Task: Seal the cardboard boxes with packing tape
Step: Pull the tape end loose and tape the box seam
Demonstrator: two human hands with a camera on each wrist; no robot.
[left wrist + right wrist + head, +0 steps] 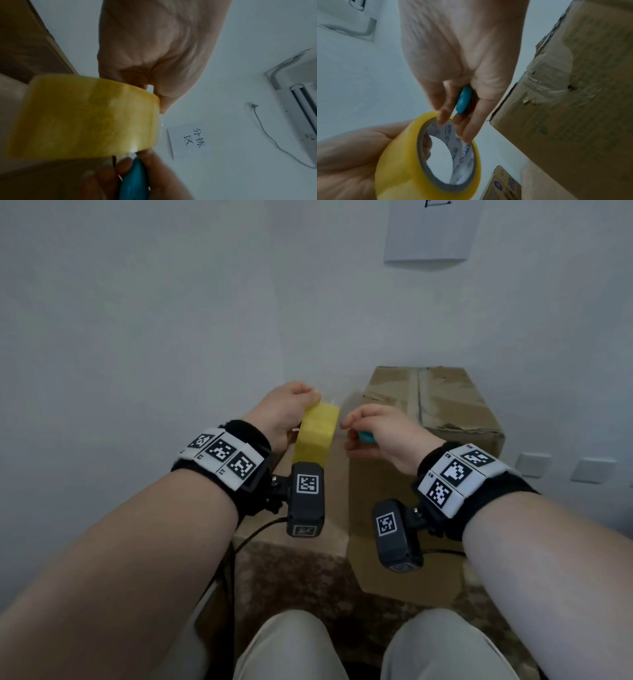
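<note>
My left hand [291, 412] grips a roll of yellow packing tape [317, 433] by its rim, held upright in front of me. In the right wrist view the roll [428, 155] shows its printed core, and my left hand's [351, 155] fingers curl round it. My right hand [363, 429] holds a small blue cutter [365, 436] in its curled fingers, and its fingertips [443, 119] touch the roll's near edge. A tall cardboard box [445, 405] stands just behind my right hand, old tape along its top seam. The cutter's blade is hidden.
A lower cardboard box [329, 529] lies under my hands on a brown carpet [291, 583]. A small printed carton [501, 185] sits beside the tall box. A white wall with a paper sheet [431, 231] and sockets [534, 465] is close behind. My knees are at the bottom.
</note>
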